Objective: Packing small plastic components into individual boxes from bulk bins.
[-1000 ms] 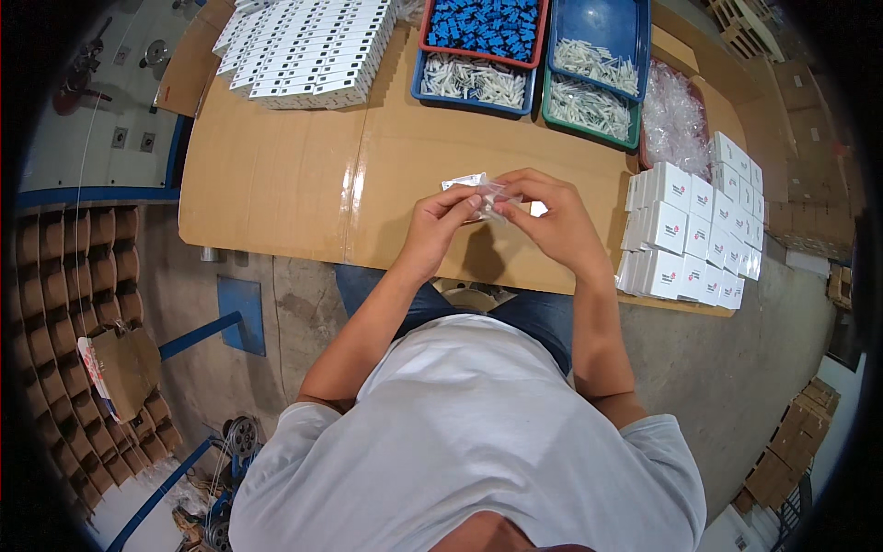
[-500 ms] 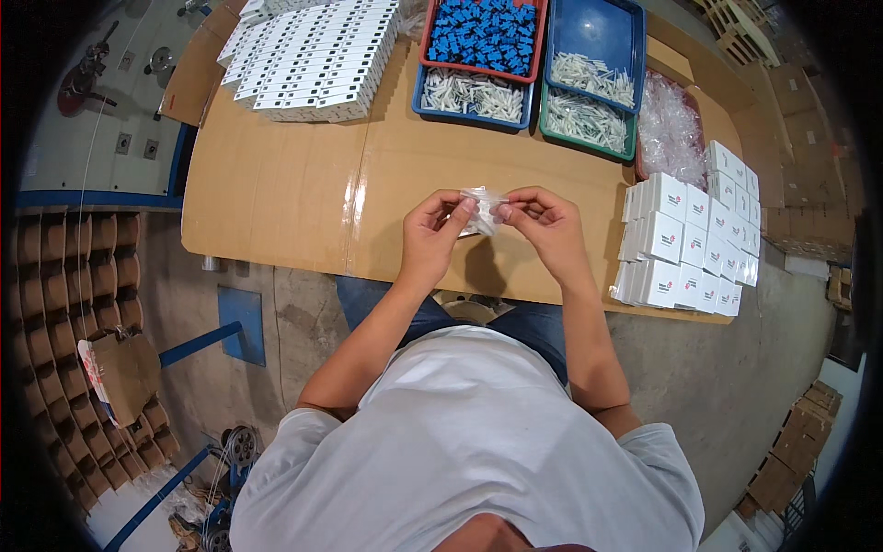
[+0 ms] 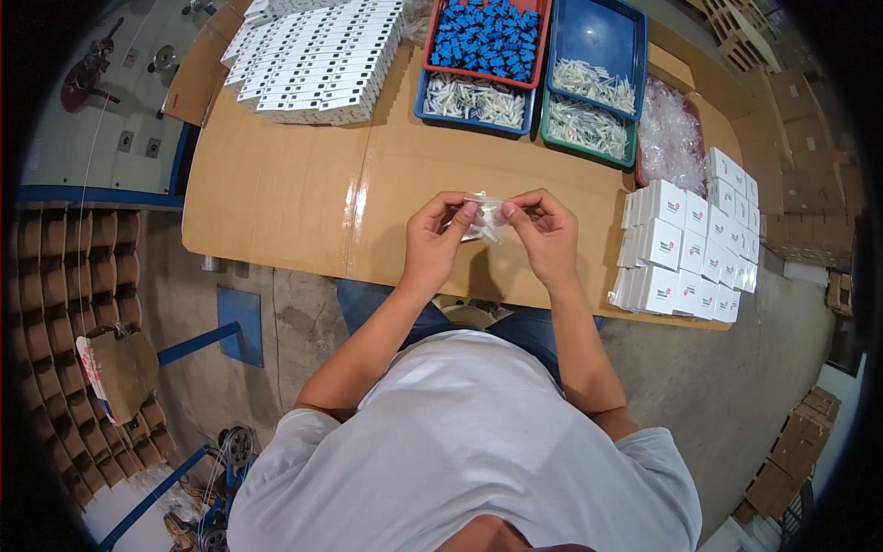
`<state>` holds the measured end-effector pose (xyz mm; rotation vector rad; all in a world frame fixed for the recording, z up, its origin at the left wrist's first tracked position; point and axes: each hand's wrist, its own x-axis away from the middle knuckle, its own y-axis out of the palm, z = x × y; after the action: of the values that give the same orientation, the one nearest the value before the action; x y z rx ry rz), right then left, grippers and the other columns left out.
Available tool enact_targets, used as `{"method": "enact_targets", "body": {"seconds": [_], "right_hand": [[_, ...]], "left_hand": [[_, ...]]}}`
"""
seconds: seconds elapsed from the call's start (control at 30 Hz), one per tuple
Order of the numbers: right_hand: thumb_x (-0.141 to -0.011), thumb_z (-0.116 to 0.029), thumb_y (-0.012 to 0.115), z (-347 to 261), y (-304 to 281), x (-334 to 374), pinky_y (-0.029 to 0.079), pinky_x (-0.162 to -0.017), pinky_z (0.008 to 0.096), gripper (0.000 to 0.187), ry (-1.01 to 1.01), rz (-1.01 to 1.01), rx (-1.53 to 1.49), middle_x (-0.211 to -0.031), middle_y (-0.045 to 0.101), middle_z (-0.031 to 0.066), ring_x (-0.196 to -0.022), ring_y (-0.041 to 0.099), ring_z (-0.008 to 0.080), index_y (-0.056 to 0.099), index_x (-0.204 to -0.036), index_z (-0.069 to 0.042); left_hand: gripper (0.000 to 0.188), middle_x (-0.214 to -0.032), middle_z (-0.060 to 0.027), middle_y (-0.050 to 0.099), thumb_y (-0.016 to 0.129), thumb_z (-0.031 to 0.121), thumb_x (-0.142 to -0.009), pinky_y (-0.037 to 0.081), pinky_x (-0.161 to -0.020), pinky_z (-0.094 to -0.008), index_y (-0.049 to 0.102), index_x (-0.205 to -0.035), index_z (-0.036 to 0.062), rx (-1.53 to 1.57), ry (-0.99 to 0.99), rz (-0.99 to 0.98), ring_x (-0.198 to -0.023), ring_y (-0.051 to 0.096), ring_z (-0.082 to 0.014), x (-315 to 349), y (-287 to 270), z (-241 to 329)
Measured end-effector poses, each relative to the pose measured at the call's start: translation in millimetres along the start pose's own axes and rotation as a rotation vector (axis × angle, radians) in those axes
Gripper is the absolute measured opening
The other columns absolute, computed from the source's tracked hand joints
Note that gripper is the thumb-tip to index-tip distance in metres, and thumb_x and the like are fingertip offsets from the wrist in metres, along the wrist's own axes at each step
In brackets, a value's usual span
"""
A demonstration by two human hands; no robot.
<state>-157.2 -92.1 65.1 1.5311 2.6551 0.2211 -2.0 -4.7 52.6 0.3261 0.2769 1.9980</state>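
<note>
Between my two hands hangs a small clear plastic bag (image 3: 486, 213), with white pieces inside that look like the ones in the trays. My left hand (image 3: 438, 230) pinches the bag's left top corner between thumb and fingers. Its right top corner is pinched by my right hand (image 3: 544, 230). The bag is held just above the cardboard-covered table (image 3: 294, 202), near its front edge. What exactly the white pieces are is too small to tell.
Long white boxes (image 3: 317, 64) stand in rows at the back left. A red tray of blue parts (image 3: 486, 39) rests on a blue tray of white pieces (image 3: 474, 99). Further right are more white pieces (image 3: 589, 127), clear bags (image 3: 670, 133) and stacked white boxes (image 3: 685, 244).
The bag's top edge has been drawn straighter between my fingers, and the white pieces now hang lower in it. Both hands remain in nearly the same place.
</note>
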Motion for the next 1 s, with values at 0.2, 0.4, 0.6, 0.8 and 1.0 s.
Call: {"method": "enact_targets", "body": {"seconds": [0.2,0.4,0.6,0.8,1.0], "right_hand": [[-0.097,0.0,0.07,-1,3,-4,0.056,-0.081,0.0257,0.011,0.008,-0.025,-0.045,-0.099,0.071,0.0061,-0.092,0.066,0.0106,0.068,-0.107,0.003],[-0.095,0.001,0.072,3,5,-2,0.055,-0.079,0.0247,0.012,0.036,-0.023,-0.064,-0.098,0.07,0.0048,-0.091,0.065,0.0097,0.069,-0.107,0.003],[-0.095,0.0,0.072,7,6,0,0.054,-0.077,0.0242,0.009,-0.019,-0.042,-0.056,-0.095,0.069,0.0038,-0.089,0.064,0.0087,0.069,-0.103,0.002],[-0.095,-0.001,0.072,6,1,-2,0.053,-0.076,0.0236,0.009,-0.012,-0.055,-0.076,-0.094,0.069,0.003,-0.089,0.064,0.0081,0.068,-0.103,0.002],[-0.095,-0.001,0.073,8,2,-3,0.054,-0.077,0.0236,0.01,0.012,-0.079,-0.062,-0.096,0.069,0.0023,-0.089,0.064,0.0079,0.069,-0.104,0.001]], "left_hand": [[0.017,-0.102,-0.002,0.07,0.066,0.015,-0.104,0.056,-0.081,-0.0256,0.068,-0.114,0.0018,0.007,0.018,0.022,-0.094,0.065,-0.0089,2,1,2],[0.015,-0.103,-0.0018,0.069,0.065,0.013,-0.104,0.055,-0.083,-0.0254,0.068,-0.114,0.0016,-0.002,0.032,0.003,-0.094,0.064,-0.0083,2,3,2],[0.017,-0.104,-0.0023,0.068,0.067,0.013,-0.103,0.054,-0.087,-0.0272,0.069,-0.115,0.0012,-0.027,0.08,0.007,-0.096,0.064,-0.0102,2,-1,-4],[0.013,-0.103,-0.0025,0.069,0.066,0.009,-0.103,0.051,-0.09,-0.0251,0.068,-0.112,0.0003,-0.025,0.008,-0.028,-0.098,0.063,-0.0091,-1,4,12],[0.01,-0.106,-0.0027,0.068,0.069,0.006,-0.1,0.05,-0.089,-0.0253,0.068,-0.109,-0.0002,-0.025,0.025,-0.068,-0.098,0.063,-0.0091,-2,-4,2]]}}
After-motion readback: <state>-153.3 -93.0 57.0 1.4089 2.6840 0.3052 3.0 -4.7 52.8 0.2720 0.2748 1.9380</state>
